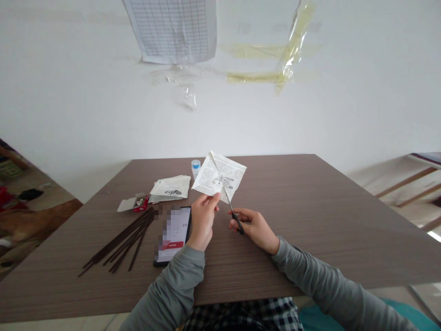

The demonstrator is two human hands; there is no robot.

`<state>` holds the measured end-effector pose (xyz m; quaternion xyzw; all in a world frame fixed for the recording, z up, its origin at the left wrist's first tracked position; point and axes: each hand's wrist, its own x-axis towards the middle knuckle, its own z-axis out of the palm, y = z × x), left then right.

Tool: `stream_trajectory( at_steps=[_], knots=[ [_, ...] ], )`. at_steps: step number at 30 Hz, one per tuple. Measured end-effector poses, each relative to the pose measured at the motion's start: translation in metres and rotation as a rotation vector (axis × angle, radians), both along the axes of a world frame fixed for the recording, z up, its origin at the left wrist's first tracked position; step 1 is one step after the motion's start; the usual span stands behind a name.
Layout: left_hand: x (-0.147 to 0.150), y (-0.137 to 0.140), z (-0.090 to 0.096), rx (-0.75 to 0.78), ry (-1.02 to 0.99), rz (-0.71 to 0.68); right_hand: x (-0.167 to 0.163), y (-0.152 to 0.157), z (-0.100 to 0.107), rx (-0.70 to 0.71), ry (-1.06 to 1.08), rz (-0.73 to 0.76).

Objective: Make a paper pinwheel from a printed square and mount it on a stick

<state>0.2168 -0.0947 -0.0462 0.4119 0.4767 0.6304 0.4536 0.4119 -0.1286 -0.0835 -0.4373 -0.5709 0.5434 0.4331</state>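
A white wall (86,110) rises beyond the phone (176,234), which lies face up on the wide brown counter (320,216). High on the wall beyond the phone hangs a gridded sheet (174,30), with yellow tape (255,78) stuck up farther to the right. The person sits on the near side of the phone in grey sleeves (320,276). Just left of the phone, dark brown sticks (120,236) fan out toward the person, bunched together at their far end.

The left hand (203,220) is just right of the phone, pinching the lower edge of a printed paper square (220,177) between thumb and fingers. The right hand (257,227), farther right of the phone, grips the handles of a pair of scissors (234,216). A stack of printed sheets (170,186) sits just beyond the phone. The paper square is held up beyond the phone and to its right, tilted like a diamond, and the scissors' blades reach its lower part; whether they are biting, I can't make out.

A little red box (140,203), white flap open, shows small shiny pieces beyond the phone to the left. A blue-banded bottle (195,166) stands farther beyond the phone.
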Motion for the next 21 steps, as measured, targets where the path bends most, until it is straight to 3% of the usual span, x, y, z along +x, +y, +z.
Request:
stream_trajectory(
  at_steps=[9, 21],
  knots=[
    [0.0013, -0.0007, 0.0034, 0.010, 0.013, 0.005, 0.0010, 0.0033, -0.0073, 0.001, 0.055, -0.002],
    [0.0046, -0.0041, 0.0069, -0.044, 0.031, -0.017, 0.0008, 0.0018, -0.0007, 0.012, 0.078, -0.026]
  ],
)
